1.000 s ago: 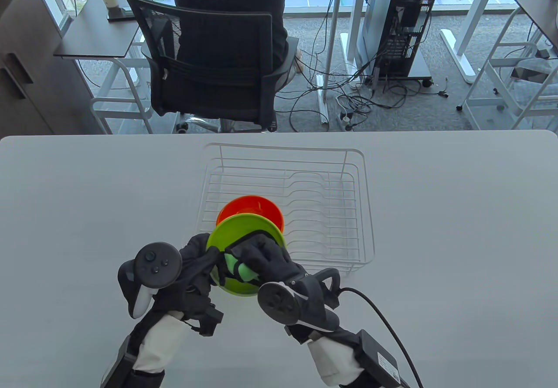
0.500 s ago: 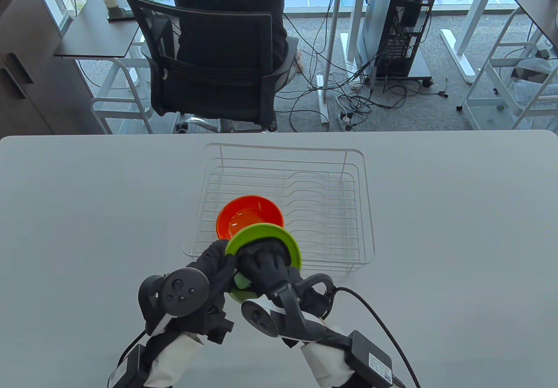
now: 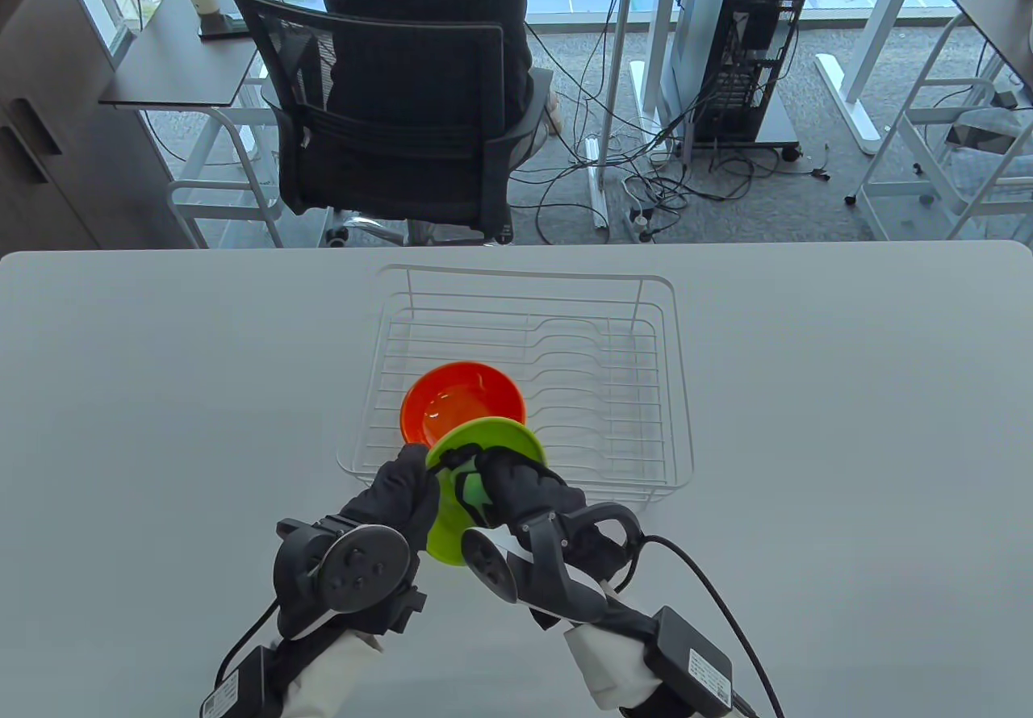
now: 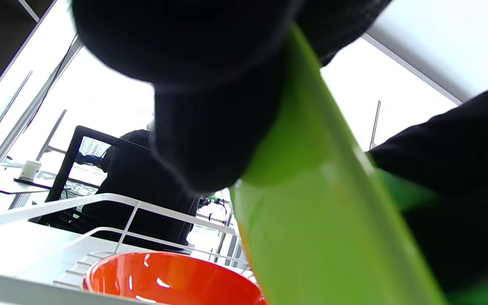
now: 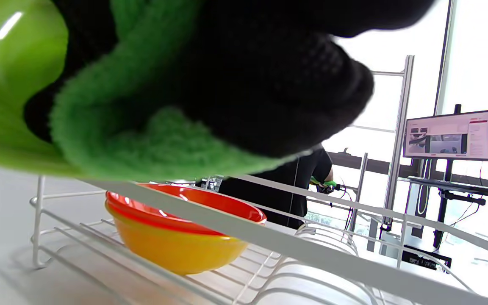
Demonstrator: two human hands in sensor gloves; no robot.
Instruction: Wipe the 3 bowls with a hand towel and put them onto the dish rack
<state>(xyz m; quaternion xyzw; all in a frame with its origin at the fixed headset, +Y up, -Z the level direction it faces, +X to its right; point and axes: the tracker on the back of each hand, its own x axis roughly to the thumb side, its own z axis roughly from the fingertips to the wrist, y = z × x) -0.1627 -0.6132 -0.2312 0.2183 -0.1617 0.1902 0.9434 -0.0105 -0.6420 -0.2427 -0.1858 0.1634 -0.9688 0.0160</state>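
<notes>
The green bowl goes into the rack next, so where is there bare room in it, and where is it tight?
Free: the dish rack's whole right side and its far strip beyond the orange bowl, which sits nested in a yellow bowl. Crowded: the near left corner, where those bowls stand and the left hand and right hand hold the green bowl and towel.

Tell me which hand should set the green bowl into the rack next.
Left. The left hand already grips the green bowl by its rim, while the right hand is busy pressing the towel inside it. The rack sits just ahead.
</notes>
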